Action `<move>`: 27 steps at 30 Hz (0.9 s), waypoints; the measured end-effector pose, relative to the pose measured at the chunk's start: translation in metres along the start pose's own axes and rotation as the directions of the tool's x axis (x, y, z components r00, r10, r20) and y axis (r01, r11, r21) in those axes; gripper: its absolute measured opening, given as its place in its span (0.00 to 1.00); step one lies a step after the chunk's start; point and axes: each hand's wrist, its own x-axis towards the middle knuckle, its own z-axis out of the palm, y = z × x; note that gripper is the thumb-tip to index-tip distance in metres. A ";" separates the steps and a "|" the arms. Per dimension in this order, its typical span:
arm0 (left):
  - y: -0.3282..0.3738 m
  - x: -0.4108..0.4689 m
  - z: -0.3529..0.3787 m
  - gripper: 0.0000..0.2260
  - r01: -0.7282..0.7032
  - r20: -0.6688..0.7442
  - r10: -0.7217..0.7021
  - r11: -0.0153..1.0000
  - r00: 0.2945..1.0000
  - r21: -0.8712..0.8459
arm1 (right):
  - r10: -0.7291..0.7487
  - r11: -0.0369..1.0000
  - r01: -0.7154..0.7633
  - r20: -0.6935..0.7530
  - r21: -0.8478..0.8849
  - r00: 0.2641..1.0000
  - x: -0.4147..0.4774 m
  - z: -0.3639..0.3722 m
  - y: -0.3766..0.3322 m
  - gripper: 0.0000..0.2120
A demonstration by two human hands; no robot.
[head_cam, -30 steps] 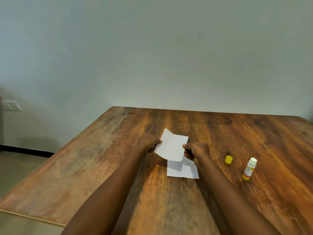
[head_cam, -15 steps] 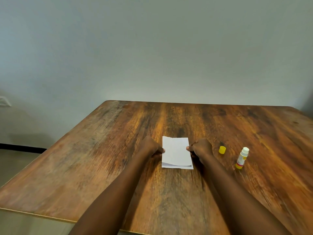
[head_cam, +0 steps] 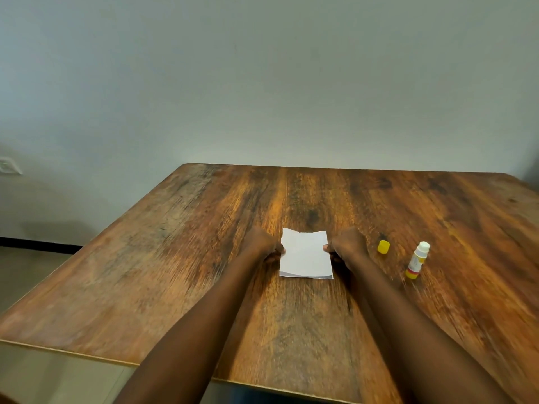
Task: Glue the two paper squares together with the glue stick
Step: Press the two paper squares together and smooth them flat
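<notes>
Upper paper square [head_cam: 304, 252] now almost flat

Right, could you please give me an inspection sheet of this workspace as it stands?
Surface: wooden table, dark streaked grain.
Job's things: upper paper square covers most of the lower paper square, whose near edge peeks out; glue stick stands uncapped, right of the papers.
Clutter: yellow cap, loose between right hand and glue stick.
Hands: left hand and right hand each pinch a side edge of the upper paper square.
Cables: nothing seen.
Surroundings: plain wall, wall socket far left, floor below.
</notes>
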 end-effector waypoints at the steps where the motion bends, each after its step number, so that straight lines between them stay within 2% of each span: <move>1: 0.000 -0.001 0.000 0.07 -0.003 -0.002 0.003 1.000 1.000 0.010 | 0.004 1.000 -0.004 0.001 -0.002 1.000 0.000 0.000 0.000 0.11; 17: 0.001 -0.002 0.006 0.09 -0.033 -0.026 0.033 0.999 0.999 0.004 | 0.026 1.000 -0.026 -0.006 0.006 1.000 0.002 -0.001 0.002 0.07; 20: 0.002 -0.002 0.004 0.08 -0.007 -0.010 0.007 0.999 1.000 -0.032 | 0.039 0.999 -0.039 -0.015 0.007 0.999 0.004 -0.001 0.001 0.10; 22: 0.003 -0.001 0.004 0.07 0.006 -0.003 -0.006 0.998 1.000 -0.060 | 0.047 0.999 -0.047 -0.015 0.001 0.999 0.004 0.000 0.000 0.08; 27: 0.000 0.002 0.006 0.08 -0.003 -0.025 0.002 0.999 1.000 -0.036 | 0.043 0.999 -0.044 -0.012 -0.016 0.999 0.005 0.000 0.000 0.10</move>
